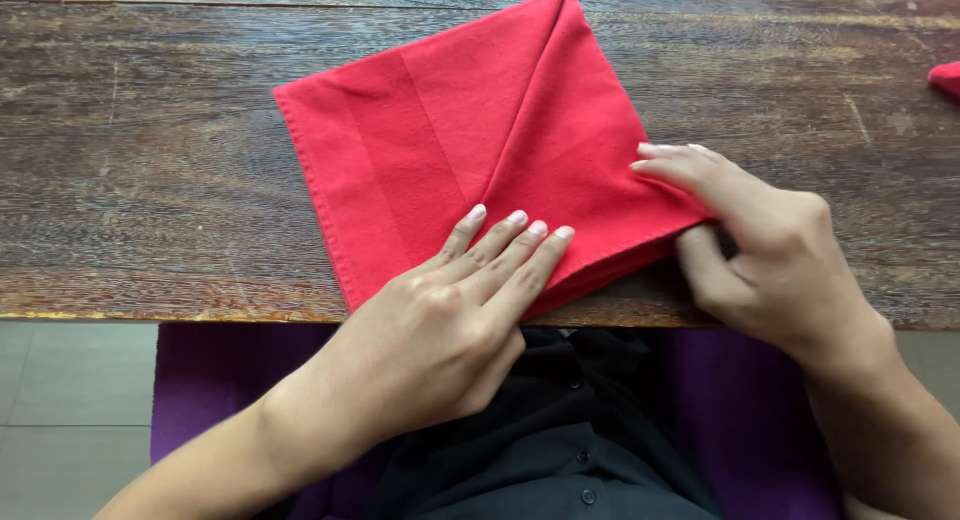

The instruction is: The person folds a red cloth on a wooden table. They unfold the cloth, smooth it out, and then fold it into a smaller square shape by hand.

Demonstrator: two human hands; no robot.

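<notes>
Red cloth, a napkin, is lying on a dark, scratched wooden table, its near corner reaching the table's front edge. It is already folded: a diagonal flap is running from the far point down toward the near edge, and layered edges are showing along the right side.

Left hand is lying flat, fingers extended and close together, pressing down on the napkin near the foot of the diagonal crease. Not gripping, only pinning with the palm and pads.

Right hand is pinching the napkin's right corner: fingers on top of the cloth, thumb tucked below it, a narrow hold closed on the stacked layers.

Another scrap of red fabric is peeking in at the right border, well apart from both hands. Below the table edge, a dark buttoned shirt and a purple seat cover are showing.

Risks, as judgement: the right corner is holding several layers, so a pull there could be sliding the under-layers out of line and blurring the crease. If the left hand is easing its pressure, the diagonal flap could be springing open. The near corner is sitting at the table edge; a tug toward the body could be dragging it over.
</notes>
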